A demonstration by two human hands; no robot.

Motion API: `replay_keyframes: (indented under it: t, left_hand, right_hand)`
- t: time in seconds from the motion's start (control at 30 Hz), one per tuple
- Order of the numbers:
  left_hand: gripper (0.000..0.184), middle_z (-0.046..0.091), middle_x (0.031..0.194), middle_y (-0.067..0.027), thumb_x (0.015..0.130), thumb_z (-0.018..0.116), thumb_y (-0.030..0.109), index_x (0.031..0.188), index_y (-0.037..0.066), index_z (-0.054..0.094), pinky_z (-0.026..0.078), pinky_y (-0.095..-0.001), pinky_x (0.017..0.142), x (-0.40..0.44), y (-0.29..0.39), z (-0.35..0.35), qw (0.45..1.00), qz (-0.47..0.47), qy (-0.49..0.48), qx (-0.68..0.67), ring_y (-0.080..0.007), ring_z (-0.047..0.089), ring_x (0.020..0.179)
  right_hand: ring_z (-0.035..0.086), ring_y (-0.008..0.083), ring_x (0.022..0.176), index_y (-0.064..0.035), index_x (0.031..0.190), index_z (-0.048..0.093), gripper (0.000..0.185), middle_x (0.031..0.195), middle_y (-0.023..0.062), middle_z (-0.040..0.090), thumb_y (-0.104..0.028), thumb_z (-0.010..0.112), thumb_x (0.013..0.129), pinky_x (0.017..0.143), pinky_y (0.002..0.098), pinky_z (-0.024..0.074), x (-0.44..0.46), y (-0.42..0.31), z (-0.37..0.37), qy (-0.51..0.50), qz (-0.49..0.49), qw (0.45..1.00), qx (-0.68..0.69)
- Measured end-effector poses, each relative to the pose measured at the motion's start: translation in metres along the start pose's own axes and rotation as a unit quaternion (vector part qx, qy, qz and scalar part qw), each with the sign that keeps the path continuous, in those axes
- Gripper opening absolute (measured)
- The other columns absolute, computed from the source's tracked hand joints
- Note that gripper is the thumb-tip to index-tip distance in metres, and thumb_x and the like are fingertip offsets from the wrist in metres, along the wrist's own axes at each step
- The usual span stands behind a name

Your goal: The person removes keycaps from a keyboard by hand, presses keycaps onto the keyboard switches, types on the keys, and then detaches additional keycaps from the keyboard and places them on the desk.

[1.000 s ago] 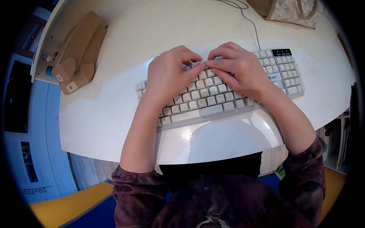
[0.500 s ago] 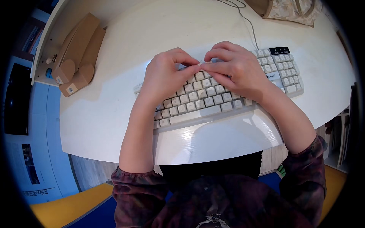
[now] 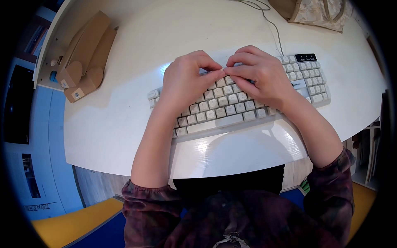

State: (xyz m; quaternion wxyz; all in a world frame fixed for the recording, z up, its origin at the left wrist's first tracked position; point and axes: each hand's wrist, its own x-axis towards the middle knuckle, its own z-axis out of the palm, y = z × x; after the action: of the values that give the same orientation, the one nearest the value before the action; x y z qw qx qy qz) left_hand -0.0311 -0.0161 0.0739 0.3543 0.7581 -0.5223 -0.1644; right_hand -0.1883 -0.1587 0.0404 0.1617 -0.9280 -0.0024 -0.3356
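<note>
A white keyboard (image 3: 223,122) lies at a slight slant on the white desk (image 3: 111,120). Over its left half is my left hand (image 3: 188,78), with thumb and forefinger pinched together above the upper rows of keys. My right hand (image 3: 259,74) is over the middle of the keyboard, its thumb and fingers bent in and pressed close. The fingertips of both hands meet near the keyboard's upper edge. Anything held between them is too small or too hidden to make out. The keys under both hands are covered from view.
Folded brown cardboard (image 3: 89,51) stands at the desk's left side. A grey cable (image 3: 276,31) runs back from the keyboard. At the back right lies a patterned bag (image 3: 316,14). The desk's curved front edge is near my forearms.
Over the last half second the keyboard and both hands have shifted slightly within the view. Compared with a second ago, the hands are in nearly the same pose, fingertips still together.
</note>
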Motion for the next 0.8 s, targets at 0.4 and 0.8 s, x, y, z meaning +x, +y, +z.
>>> replay_keyframes:
  t: [0.4,0.8]
  left_hand:
    - [0.019,0.07,0.1,-0.0028,0.092,0.07,0.011,0.107,0.002,0.076,0.047,-0.027,0.084,0.007,-0.026,-0.002,0.984,0.015,-0.089,-0.155,-0.013,0.061,0.092]
    - [0.017,0.069,0.094,-0.0011,0.09,0.074,0.015,0.097,0.001,0.076,0.046,-0.0272,0.08,0.004,-0.019,-0.006,0.998,-0.002,-0.041,-0.044,-0.0118,0.059,0.088]
  right_hand:
    - [0.065,0.0243,0.101,-0.009,0.1,0.076,0.016,0.104,0.0033,0.072,-0.018,0.068,0.09,0.082,0.0369,0.0549,-0.002,0.004,-0.001,-0.028,0.043,0.997,0.063]
    - [0.066,0.024,0.1,-0.0106,0.101,0.077,0.016,0.104,0.0036,0.073,-0.019,0.069,0.09,0.082,0.037,0.0553,-0.002,0.004,0.001,-0.033,0.046,0.996,0.064]
